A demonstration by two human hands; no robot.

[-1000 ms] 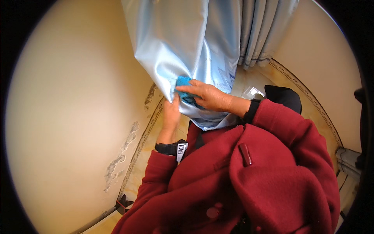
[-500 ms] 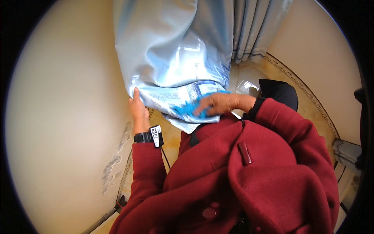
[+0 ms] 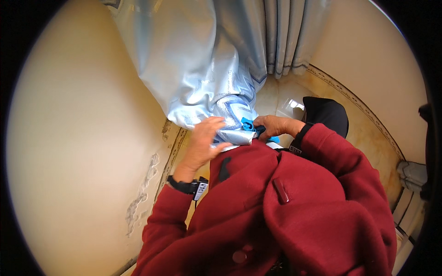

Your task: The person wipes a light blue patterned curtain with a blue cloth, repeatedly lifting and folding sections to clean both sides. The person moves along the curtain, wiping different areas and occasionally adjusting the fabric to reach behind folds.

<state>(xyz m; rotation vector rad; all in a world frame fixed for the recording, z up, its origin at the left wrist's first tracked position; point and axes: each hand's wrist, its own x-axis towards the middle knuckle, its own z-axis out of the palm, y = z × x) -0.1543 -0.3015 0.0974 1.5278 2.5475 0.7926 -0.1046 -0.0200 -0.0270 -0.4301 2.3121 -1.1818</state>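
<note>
A shiny light-blue curtain point(image 3: 198, 69) with silvery and darker blue patterning hangs in front of me. Its lower end is bunched up over my lap. My left hand point(image 3: 201, 141) is at the left side of this bunch, thumb and fingers apart; whether it touches the fabric is hard to tell. Closed at the bunch's right side, my right hand point(image 3: 275, 126) grips a bright blue cloth point(image 3: 248, 123). Part of the cloth is hidden under the fingers, and a bit sticks out below them. A rolled fold of curtain lies between the two hands.
A cream wall point(image 3: 83, 124) with peeling patches runs along my left. More grey-blue curtain folds point(image 3: 287, 37) hang at the back right, above a tiled floor point(image 3: 313, 87) with a dark patterned border. A black rounded object point(image 3: 326, 115) stands beyond my right forearm.
My left hand has let go of the curtain's left edge and moved right and nearer. The stretched hem has gathered into a bunch. My right hand, blurred on the cloth before, is now still.
</note>
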